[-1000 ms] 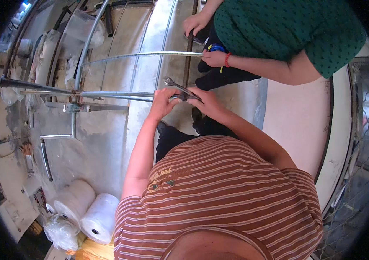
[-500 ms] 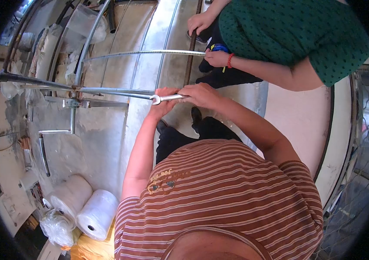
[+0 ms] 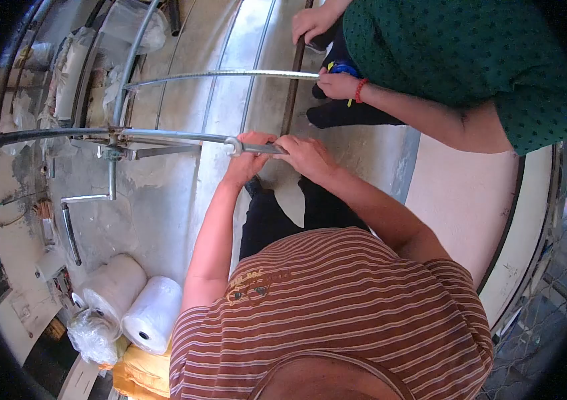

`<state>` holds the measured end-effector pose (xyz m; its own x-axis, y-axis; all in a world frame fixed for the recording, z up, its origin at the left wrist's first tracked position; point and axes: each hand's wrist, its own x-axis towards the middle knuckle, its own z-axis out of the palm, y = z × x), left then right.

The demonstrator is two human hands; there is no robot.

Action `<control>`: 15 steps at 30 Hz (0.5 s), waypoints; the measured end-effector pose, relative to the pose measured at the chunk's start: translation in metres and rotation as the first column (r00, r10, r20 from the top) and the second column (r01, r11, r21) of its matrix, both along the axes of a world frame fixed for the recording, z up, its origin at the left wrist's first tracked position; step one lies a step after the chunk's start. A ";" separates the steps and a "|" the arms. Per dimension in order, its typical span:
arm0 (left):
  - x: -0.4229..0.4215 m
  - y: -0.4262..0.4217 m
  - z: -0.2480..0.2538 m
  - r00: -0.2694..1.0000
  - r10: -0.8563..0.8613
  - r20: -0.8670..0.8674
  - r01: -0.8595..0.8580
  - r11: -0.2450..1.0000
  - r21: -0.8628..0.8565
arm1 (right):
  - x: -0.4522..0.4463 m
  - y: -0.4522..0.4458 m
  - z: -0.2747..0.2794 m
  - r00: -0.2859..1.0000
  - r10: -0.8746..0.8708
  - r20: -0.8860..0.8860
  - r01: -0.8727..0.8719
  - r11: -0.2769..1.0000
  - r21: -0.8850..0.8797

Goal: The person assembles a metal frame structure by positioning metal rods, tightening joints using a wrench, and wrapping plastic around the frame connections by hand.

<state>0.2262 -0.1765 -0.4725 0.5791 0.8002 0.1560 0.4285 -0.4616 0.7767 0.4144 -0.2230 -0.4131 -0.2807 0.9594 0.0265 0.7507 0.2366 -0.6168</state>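
A wrench [image 3: 257, 148] at centre frame, left hand [image 3: 245, 167] curled beneath it, right hand [image 3: 309, 159] with fingers closed on its right end, a metal rod [image 3: 177, 135] reaching its jaw, a co-worker's hand [image 3: 340, 86] gripping a strip [image 3: 257, 73] above.

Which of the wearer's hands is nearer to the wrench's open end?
Left. The left hand is just beside the wrench's open end; the right hand is at its opposite end.

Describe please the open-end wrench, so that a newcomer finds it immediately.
From the brown striped shirt, go up to the left hand and right hand. The open-end wrench is at these hands; its forked end sets it apart from the long metal rod nearby.
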 end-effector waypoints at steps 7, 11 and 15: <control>0.003 0.001 0.008 0.999 -0.009 0.036 0.012 0.996 -0.084 | -0.006 -0.013 0.008 0.926 -0.258 -0.277 0.180 0.943 -0.279; -0.003 0.005 0.012 0.995 -0.061 -0.076 0.051 0.992 -0.117 | 0.041 -0.031 0.018 0.879 -0.277 -0.388 0.126 0.920 -0.371; 0.001 0.003 0.006 0.995 0.000 0.103 -0.002 1.000 0.028 | 0.063 -0.037 0.069 0.795 -0.363 -0.486 -0.019 0.785 -0.619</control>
<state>0.2270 -0.1734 -0.4669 0.5582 0.7952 0.2368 0.3476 -0.4832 0.8036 0.4770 -0.2595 -0.3446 -0.2258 0.8687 -0.4408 0.2185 -0.3958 -0.8920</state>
